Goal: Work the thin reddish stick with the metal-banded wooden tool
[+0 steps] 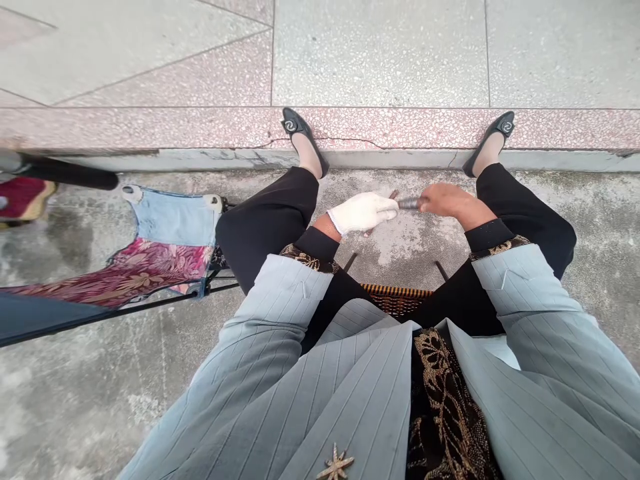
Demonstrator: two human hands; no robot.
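Note:
My left hand (366, 212), in a white knit glove, is closed near the middle of the view, in front of my knees. From its fingertips a short grey ribbed metal rod (409, 203) runs across to my bare right hand (445, 200), whose fingers are closed round the other end. The ribs look like a screw thread or a tight coil; I cannot tell which. A thin rust-brown piece (394, 194) sticks out above the glove's fingertips, and part of it shows below. The glove hides its middle.
I sit with knees apart on a woven seat (400, 299). A folding chair (165, 267) with denim and red floral cloth stands close to my left leg. Beyond it a dark bar (70, 173) juts in. My shoes (305, 137) rest on a raised tiled step (390, 127).

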